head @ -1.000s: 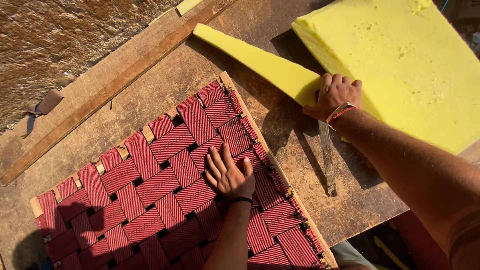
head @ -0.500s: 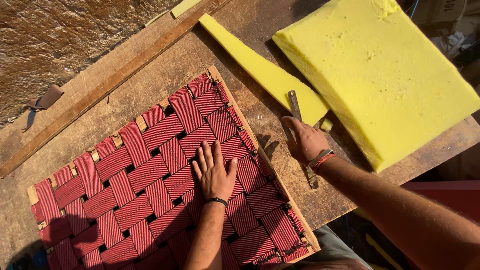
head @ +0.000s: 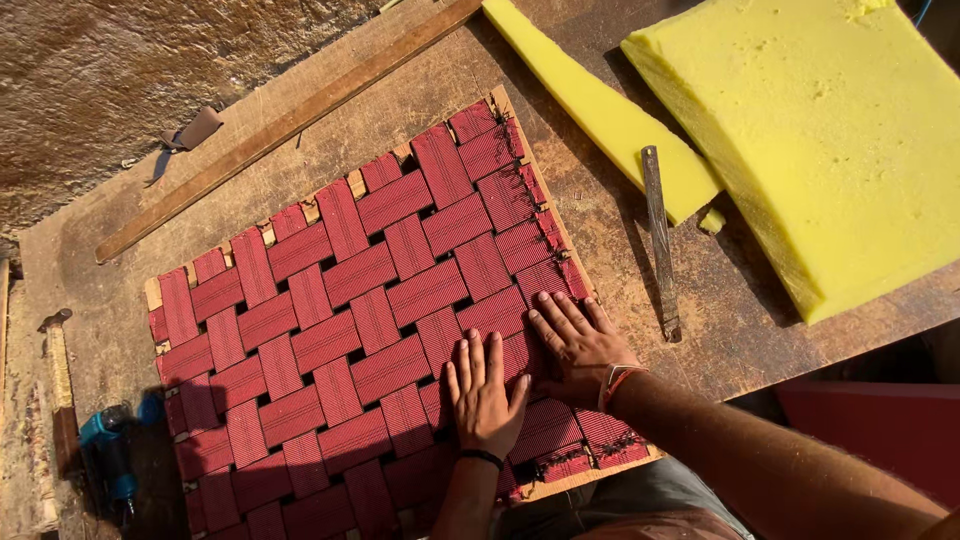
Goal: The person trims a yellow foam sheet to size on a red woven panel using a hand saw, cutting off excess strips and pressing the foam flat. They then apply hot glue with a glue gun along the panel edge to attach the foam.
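Worn wooden bench (head: 700, 330) in hard sunlight, red woven panel (head: 360, 300) flat across its middle, near corner cut off by the frame. Left hand (head: 484, 392) and right hand (head: 580, 345) pressed flat on the panel's near right part, fingers spread, gripping nothing. Right of the panel a thin metal blade (head: 658, 240), beyond it yellow foam (head: 830, 130); left of it a blue tool (head: 105, 455), lost in shadow.

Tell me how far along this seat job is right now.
Done, by the look of it: the red woven webbing panel fills its wooden frame. In hand: left hand and right hand lie flat on its near corner. Probably left: the thick yellow foam slab, the cut foam strip and the long metal blade lie aside on the wooden bench.
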`<action>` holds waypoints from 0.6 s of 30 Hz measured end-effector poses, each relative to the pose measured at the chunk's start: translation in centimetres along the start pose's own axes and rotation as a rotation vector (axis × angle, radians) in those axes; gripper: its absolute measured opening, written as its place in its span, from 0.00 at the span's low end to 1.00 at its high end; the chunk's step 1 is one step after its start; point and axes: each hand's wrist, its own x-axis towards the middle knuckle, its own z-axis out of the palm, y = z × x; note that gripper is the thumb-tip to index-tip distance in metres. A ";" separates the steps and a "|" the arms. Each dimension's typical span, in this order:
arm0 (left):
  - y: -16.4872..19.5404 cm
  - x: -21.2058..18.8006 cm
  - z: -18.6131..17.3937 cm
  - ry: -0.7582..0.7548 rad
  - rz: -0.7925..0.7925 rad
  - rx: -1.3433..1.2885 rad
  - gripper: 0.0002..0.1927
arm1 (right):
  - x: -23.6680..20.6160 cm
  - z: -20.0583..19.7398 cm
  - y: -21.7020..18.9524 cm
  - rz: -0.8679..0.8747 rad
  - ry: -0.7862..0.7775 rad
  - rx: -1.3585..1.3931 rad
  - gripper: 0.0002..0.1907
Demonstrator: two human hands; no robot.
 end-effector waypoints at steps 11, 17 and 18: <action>-23.5 -10.6 -4.6 0.122 -0.368 0.174 0.42 | 2.8 5.2 -6.1 0.334 0.240 0.023 0.60; -30.2 -14.5 -4.4 0.160 -0.421 0.112 0.44 | 4.9 5.9 -20.2 0.435 0.069 0.010 0.66; -30.4 -14.7 -4.3 0.166 -0.414 0.117 0.44 | 4.7 6.2 -22.9 0.386 0.055 -0.013 0.67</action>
